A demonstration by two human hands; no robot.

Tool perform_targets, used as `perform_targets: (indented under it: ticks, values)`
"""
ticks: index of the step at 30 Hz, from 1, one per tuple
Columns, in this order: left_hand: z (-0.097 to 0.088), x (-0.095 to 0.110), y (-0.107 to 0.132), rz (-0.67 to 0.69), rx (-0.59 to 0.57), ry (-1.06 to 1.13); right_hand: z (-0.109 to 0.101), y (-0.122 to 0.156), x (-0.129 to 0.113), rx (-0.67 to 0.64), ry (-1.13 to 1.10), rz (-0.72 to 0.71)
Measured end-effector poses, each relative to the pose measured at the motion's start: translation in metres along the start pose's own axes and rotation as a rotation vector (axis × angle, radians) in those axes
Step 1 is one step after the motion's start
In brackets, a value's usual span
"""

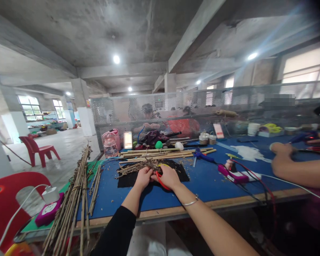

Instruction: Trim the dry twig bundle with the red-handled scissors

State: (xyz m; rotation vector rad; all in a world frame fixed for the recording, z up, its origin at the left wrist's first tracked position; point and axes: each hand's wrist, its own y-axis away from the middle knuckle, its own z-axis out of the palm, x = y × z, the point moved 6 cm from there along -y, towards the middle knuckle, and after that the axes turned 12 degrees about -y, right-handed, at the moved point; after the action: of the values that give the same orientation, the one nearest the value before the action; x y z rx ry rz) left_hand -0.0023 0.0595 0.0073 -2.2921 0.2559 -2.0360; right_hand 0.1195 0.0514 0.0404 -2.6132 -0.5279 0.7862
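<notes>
My right hand (171, 177) is closed round a pair of shears with red and yellow handles (163, 182). Their dark blades (153, 165) point away from me over a heap of short dry twigs (130, 168). Close against it, my left hand (143, 178) pinches its thumb and fingers together near the blades; what lies between them is too small to make out. Both hands are above a black mat (124, 181) on the blue tabletop (202, 201). Longer pale sticks (165, 153) lie across the table just beyond the twigs.
A bundle of long twigs (72, 199) leans over the table's left edge, near a purple power strip (49, 213). To the right are a blue glue gun (204, 156) and another corded power strip (233, 174). A co-worker's arm (296, 170) reaches in; perforated mesh (160, 106) stands behind.
</notes>
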Motion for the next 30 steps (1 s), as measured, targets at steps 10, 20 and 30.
perform_targets:
  ticks: [10, 20, 30]
  values:
    - [0.003, 0.001, -0.001, 0.012, -0.017, 0.063, 0.004, 0.0, 0.004, -0.041, -0.003, 0.048]
    - [-0.001, -0.001, -0.003, 0.039, -0.004, 0.073, 0.01, 0.0, 0.01, -0.079, -0.004, 0.121]
    - [-0.007, -0.003, -0.003, 0.002, 0.091, -0.013, 0.005, 0.001, 0.005, -0.025, 0.029, 0.074]
